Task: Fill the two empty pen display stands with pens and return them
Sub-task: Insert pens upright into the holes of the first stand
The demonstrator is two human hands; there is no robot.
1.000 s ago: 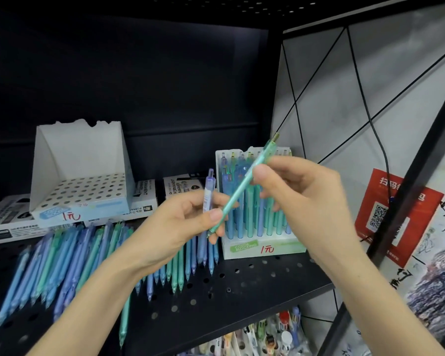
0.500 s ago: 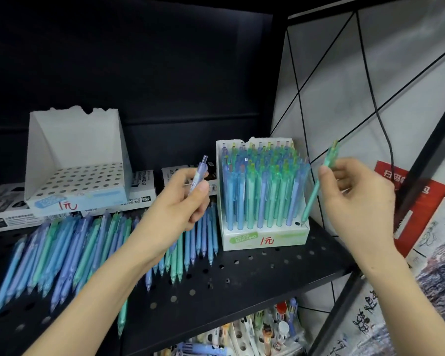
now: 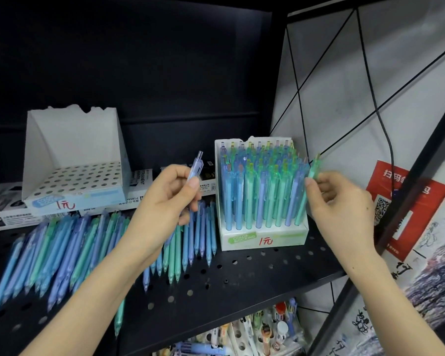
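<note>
Low in the frame, two bare arms reach up from the bottom edge over a black metal shelf with round holes (image 3: 229,286). On the left part of this shelf lies a long row of loose blue, purple and green plastic pens (image 3: 70,250), side by side, tips toward the camera. In the middle of the frame the left hand (image 3: 165,201) has its thumb and fingers closed around a pale purple click pen (image 3: 196,168), which points up. To the right, the right hand (image 3: 344,201) pinches a light green pen (image 3: 312,170) at the right edge of a white cardboard pen stand full of upright blue and green pens (image 3: 263,237). The green pen's lower end sits by the front right corner of this stand. Farther back, in the left of the frame, a white empty pen stand with many holes (image 3: 72,173) rests on flat white boxes (image 3: 5,214).
</note>
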